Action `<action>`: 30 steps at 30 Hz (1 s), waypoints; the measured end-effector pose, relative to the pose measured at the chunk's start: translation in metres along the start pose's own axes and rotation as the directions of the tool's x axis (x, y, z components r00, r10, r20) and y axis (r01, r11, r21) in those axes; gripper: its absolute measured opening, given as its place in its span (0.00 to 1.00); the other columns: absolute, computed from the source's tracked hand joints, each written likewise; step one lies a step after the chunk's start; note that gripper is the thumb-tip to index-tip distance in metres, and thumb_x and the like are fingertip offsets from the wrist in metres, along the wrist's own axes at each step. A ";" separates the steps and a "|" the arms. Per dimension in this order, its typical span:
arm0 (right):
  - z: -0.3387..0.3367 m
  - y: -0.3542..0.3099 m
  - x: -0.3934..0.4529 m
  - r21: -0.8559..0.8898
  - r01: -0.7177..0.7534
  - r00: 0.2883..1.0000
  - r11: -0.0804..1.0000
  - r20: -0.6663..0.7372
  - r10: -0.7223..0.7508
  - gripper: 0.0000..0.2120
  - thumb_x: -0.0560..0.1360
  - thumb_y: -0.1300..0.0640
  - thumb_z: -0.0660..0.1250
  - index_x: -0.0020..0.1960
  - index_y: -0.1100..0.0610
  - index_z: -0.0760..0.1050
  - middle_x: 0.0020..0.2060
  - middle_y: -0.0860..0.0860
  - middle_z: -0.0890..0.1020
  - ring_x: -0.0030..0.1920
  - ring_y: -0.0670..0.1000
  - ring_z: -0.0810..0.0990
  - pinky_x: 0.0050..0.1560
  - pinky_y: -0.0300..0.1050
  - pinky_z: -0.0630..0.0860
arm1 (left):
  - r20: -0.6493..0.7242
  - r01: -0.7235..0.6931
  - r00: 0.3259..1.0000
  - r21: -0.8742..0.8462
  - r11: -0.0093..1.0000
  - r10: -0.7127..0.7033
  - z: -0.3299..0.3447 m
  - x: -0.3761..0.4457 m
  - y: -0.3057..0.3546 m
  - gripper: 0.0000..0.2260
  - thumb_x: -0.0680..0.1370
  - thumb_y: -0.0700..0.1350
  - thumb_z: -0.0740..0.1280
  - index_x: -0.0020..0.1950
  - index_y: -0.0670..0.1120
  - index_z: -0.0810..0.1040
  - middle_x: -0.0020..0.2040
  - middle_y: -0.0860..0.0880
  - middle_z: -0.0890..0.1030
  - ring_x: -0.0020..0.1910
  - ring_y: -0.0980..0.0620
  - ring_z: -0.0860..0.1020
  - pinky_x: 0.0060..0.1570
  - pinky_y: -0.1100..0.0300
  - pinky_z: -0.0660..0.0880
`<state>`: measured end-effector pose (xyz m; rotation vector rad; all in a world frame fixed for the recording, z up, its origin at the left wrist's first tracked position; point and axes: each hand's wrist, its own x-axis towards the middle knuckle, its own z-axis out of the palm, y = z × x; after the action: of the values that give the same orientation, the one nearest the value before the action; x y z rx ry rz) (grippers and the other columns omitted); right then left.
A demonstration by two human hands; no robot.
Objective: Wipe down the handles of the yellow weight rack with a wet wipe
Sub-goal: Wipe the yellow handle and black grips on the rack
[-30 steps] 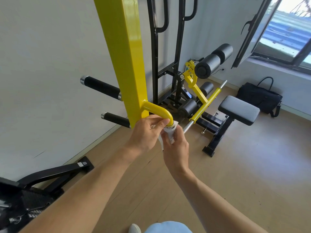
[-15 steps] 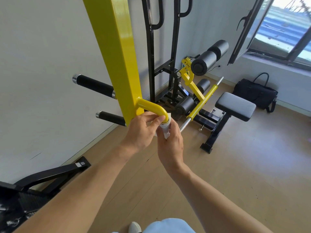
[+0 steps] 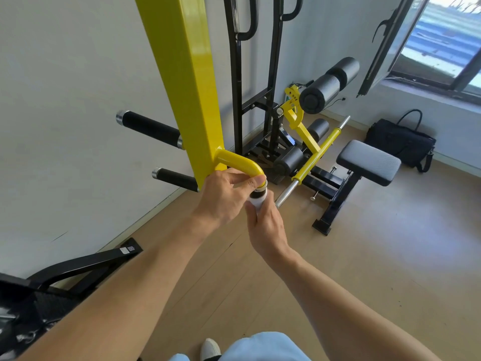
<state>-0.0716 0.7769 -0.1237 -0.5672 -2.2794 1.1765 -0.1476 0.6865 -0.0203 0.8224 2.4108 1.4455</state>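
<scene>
Wood-look floor, pale wall, black bench (image 3: 368, 162) off to right. Yellow upright (image 3: 187, 82) of weight rack carries curved yellow handle (image 3: 238, 162) bending down to black grip end. Right hand (image 3: 268, 225) closed around wet wipe (image 3: 256, 201), wrapped on grip's lower part, directly below bend. Left hand (image 3: 223, 196) pinches collar just above, steadying. Grip's long axis runs downward toward camera; right hand nearer free end, so likely stroke runs along that axis.

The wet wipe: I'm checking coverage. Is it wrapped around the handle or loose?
Wrapped: the wet wipe encircles the black handle, closed inside the right hand.
</scene>
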 end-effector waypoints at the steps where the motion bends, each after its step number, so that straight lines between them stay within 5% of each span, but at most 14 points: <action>1: 0.002 0.009 -0.004 -0.066 -0.039 0.997 0.997 0.069 0.043 0.09 0.81 0.51 0.62 0.57 0.49 0.64 0.44 0.49 0.78 0.43 0.52 0.79 0.40 0.46 0.75 | 0.003 0.003 1.000 -0.005 1.000 -0.003 0.000 0.000 0.000 0.16 0.76 0.56 0.71 0.54 0.46 0.87 0.48 0.53 0.87 0.44 0.65 0.80 0.42 0.80 0.70; 3: 0.003 0.016 -0.008 -0.133 -0.075 0.988 0.988 0.122 0.091 0.09 0.81 0.49 0.62 0.55 0.47 0.62 0.42 0.48 0.77 0.43 0.54 0.79 0.37 0.46 0.72 | 0.006 0.007 1.000 -0.015 1.000 -0.007 -0.001 0.002 0.000 0.15 0.76 0.57 0.71 0.53 0.47 0.87 0.47 0.53 0.87 0.45 0.64 0.81 0.42 0.79 0.71; 9: -0.011 -0.014 0.018 0.015 0.117 0.991 0.993 -0.062 -0.116 0.15 0.79 0.43 0.58 0.60 0.51 0.63 0.42 0.52 0.79 0.39 0.54 0.77 0.37 0.51 0.75 | 0.021 0.005 1.000 -0.009 1.000 -0.005 -0.001 0.006 -0.002 0.16 0.76 0.58 0.71 0.56 0.49 0.87 0.49 0.54 0.87 0.48 0.59 0.82 0.48 0.73 0.73; 14: -0.006 0.014 0.007 -0.224 -0.099 0.972 0.969 0.185 0.142 0.10 0.78 0.48 0.65 0.55 0.51 0.66 0.45 0.51 0.79 0.45 0.53 0.78 0.46 0.56 0.78 | -0.016 -0.019 1.000 0.024 1.000 0.020 0.004 0.006 -0.005 0.16 0.76 0.58 0.70 0.53 0.48 0.87 0.47 0.54 0.87 0.43 0.65 0.80 0.44 0.77 0.70; 19: -0.021 -0.009 0.020 -0.022 0.013 0.999 1.000 -0.033 -0.013 0.13 0.78 0.49 0.68 0.61 0.50 0.72 0.51 0.45 0.78 0.50 0.47 0.75 0.47 0.41 0.72 | -0.012 -0.049 0.999 0.036 0.998 0.049 0.005 0.007 -0.003 0.14 0.77 0.56 0.70 0.54 0.49 0.87 0.48 0.54 0.87 0.41 0.73 0.78 0.42 0.80 0.69; 25: -0.012 0.000 0.008 -0.088 -0.037 0.998 0.995 0.053 0.041 0.13 0.79 0.53 0.66 0.61 0.49 0.66 0.47 0.47 0.80 0.48 0.53 0.80 0.44 0.49 0.76 | -0.010 -0.069 0.998 0.022 0.997 0.069 0.005 0.007 -0.004 0.13 0.77 0.55 0.70 0.52 0.48 0.87 0.47 0.53 0.87 0.42 0.76 0.77 0.41 0.81 0.68; 30: -0.012 -0.016 0.016 0.100 0.022 0.994 0.995 -0.108 -0.011 0.10 0.80 0.51 0.65 0.60 0.49 0.70 0.47 0.45 0.81 0.45 0.48 0.79 0.42 0.42 0.75 | -0.007 -0.080 0.997 0.057 0.995 0.081 0.004 0.007 -0.005 0.14 0.77 0.56 0.69 0.55 0.49 0.87 0.49 0.54 0.87 0.43 0.68 0.80 0.43 0.80 0.69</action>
<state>-0.0787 0.7846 -0.1010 -0.5584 -2.1175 1.2153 -0.1536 0.6920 -0.0259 0.9380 2.4626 1.4179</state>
